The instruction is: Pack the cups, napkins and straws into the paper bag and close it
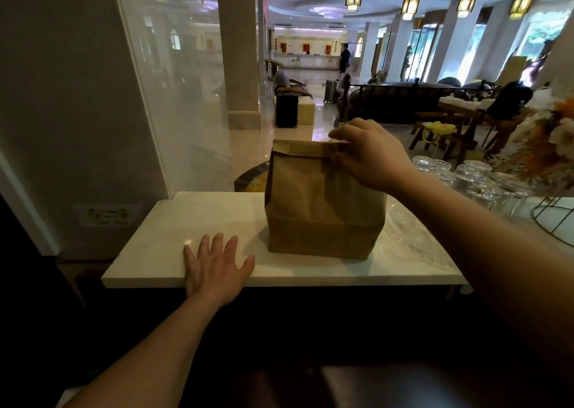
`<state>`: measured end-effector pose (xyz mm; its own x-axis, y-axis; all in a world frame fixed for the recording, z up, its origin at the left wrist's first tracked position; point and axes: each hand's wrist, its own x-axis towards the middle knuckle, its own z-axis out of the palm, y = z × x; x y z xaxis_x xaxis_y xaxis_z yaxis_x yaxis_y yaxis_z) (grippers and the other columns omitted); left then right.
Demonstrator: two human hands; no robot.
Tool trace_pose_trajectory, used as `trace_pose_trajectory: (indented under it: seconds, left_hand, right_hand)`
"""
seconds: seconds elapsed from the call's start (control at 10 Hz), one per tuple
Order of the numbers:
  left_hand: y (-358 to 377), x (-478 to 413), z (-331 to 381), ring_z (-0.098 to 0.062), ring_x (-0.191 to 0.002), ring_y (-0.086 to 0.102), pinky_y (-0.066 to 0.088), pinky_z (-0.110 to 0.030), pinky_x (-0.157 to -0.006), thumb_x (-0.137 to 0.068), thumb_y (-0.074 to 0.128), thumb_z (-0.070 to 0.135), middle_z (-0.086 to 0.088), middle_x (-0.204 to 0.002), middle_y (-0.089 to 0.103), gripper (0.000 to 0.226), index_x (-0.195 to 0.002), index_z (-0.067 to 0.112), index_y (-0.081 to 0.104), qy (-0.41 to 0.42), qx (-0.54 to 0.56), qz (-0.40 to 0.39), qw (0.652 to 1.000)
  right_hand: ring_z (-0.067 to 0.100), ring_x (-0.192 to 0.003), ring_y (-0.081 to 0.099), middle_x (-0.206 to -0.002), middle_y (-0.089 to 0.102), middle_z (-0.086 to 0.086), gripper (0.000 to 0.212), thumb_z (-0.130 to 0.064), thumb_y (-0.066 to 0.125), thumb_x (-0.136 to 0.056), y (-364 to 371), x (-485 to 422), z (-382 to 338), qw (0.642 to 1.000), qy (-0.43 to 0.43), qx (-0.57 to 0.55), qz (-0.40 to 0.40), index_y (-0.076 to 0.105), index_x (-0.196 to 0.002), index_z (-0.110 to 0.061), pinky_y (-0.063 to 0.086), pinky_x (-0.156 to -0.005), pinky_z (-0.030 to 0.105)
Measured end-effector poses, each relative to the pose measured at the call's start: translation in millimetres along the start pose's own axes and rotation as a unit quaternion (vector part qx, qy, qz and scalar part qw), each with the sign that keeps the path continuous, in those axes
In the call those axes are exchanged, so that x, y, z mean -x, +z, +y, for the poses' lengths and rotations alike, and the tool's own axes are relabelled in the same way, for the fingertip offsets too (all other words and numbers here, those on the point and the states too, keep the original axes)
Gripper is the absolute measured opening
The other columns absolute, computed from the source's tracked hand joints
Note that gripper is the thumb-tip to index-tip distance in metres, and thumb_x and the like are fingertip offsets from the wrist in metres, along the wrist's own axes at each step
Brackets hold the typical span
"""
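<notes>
Right hand (369, 156) of mine pinches the folded-over top of the one brown paper bag (323, 202), thumb in front and fingers over the far side, while my left hand (214, 267) lies flat and spread, holding nothing, on the near edge of the white worktop (192, 221). That single bag stands upright mid-worktop, creased, its mouth rolled shut so its contents are hidden. Several clear upturned glasses (472, 177) cluster by the right end.

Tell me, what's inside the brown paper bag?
You can't see inside. The paper bag stands on the white counter with its top folded over, and the right hand pinches that fold. No cups, napkins or straws show anywhere outside it. The left hand rests flat on the counter.
</notes>
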<state>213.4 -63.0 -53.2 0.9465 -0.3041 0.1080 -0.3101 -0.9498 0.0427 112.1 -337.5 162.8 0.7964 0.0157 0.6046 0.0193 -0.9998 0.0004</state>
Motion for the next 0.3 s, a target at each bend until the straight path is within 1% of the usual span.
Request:
trace_pose_trajectory:
  seconds: [0.1,0.2,0.3]
  left_hand:
    - [-5,1,1,-0.029,-0.148,0.01,0.0,-0.062,-0.114,-0.084,0.012,0.078,0.0,-0.161,0.021,0.08,-0.151,0.036,0.022,0.003,0.01,-0.02,1.0]
    - [-10,2,-3,-0.029,-0.149,0.003,-0.003,-0.062,-0.115,-0.088,0.016,0.076,-0.002,-0.163,0.014,0.077,-0.153,0.035,0.017,0.015,0.028,-0.048,0.998]
    - [-21,3,-6,-0.027,-0.149,0.004,-0.001,-0.059,-0.116,-0.091,0.031,0.072,-0.005,-0.163,0.013,0.076,-0.154,0.033,0.014,0.011,0.094,-0.073,0.993]
  right_hand:
    - [0.022,-0.111,0.051,-0.123,0.058,0.001,0.04,-0.033,0.061,-0.089,-4,4,-5,1.0,0.0,-0.004,0.009,0.056,-0.128,-0.026,0.042,-0.076,0.031]
    - [0.022,-0.108,0.052,-0.12,0.059,0.001,0.039,-0.034,0.061,-0.089,-10,12,-10,1.0,-0.009,-0.003,0.022,0.056,-0.127,-0.025,0.039,-0.072,0.03]
    - [0.023,-0.109,0.052,-0.118,0.059,0.001,0.04,-0.035,0.063,-0.087,-14,22,-13,1.0,-0.006,-0.008,0.027,0.057,-0.126,-0.024,0.037,-0.073,0.03]
